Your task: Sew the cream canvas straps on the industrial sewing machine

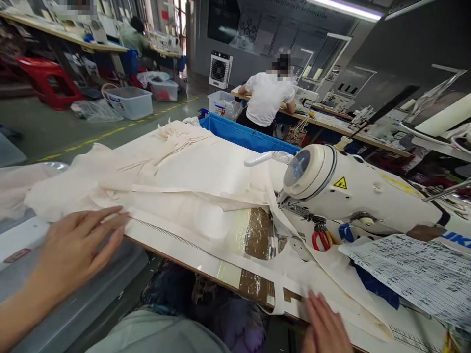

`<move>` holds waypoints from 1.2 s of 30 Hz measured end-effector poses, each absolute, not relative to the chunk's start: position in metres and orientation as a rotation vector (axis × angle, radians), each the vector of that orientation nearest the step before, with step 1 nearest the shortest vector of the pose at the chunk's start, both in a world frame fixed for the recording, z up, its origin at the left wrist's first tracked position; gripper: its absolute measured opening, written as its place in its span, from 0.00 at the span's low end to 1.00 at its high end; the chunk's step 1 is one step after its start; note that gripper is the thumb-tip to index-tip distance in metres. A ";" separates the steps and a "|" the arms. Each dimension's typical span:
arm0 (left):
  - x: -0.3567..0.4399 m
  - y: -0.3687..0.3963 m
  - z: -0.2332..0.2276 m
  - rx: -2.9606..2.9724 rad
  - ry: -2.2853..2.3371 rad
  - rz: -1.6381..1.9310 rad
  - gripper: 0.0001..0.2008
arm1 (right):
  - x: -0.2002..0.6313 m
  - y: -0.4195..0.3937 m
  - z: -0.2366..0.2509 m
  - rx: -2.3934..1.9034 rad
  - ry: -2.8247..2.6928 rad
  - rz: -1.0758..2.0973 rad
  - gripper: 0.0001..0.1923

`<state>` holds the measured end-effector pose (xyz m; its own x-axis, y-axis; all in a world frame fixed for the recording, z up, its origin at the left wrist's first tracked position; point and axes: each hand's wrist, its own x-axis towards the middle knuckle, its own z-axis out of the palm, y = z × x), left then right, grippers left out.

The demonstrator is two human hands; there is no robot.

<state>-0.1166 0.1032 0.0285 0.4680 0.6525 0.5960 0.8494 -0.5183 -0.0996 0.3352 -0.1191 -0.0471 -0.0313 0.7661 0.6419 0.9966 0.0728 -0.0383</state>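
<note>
A long pale cream fabric strip (253, 264) stretches along the table's front edge, beside a printed ruler scale. At its left end lies my left hand (86, 240), fingers stretched out and fingertips on the cloth. My right hand (327, 321) is at the front edge on the right, fingers extended against the strip, slightly blurred; its thumb side is partly cut off by the frame. A short loop of the strip (278, 296) hangs over the edge. Behind lies a heap of cream fabric (176, 157). A white sewing machine (360, 191) stands right of it.
Red-handled scissors (321, 240) sit under the machine head. A handwritten sheet (415, 269) covers the right side. Beyond the table are a blue bin (250, 137) and a person in a white shirt (270, 98). Plastic tubs (132, 103) and a red stool (49, 83) stand left.
</note>
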 end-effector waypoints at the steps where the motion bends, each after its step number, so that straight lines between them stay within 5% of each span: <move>1: -0.102 0.096 0.031 -2.472 -1.144 -0.839 0.13 | 0.314 -0.108 -0.041 -1.733 -1.869 -0.503 0.27; 8: 0.018 0.066 0.025 -2.998 -0.536 -0.795 0.21 | 0.218 -0.047 0.003 -1.543 -2.108 -0.250 0.35; 17: 0.009 0.084 0.005 -2.896 -0.879 -0.834 0.20 | 0.226 -0.047 -0.009 -1.627 -2.049 -0.139 0.36; 26: 0.047 0.107 0.032 -3.024 -1.121 -0.759 0.15 | 0.237 -0.034 0.023 -1.662 -1.626 -0.025 0.23; 30: 0.065 0.120 0.038 -3.470 -1.062 -0.723 0.10 | 0.243 -0.013 0.029 -1.711 -1.446 0.340 0.19; 36: 0.063 0.129 0.045 -4.280 -1.276 -1.097 0.16 | 0.250 0.012 0.037 -1.687 -1.294 0.784 0.28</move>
<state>0.0635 0.1287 0.0448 0.8509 0.5245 -0.0286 0.0506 -0.0277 0.9983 0.2496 0.0117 0.0366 0.2691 0.9630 0.0158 0.4319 -0.1060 -0.8957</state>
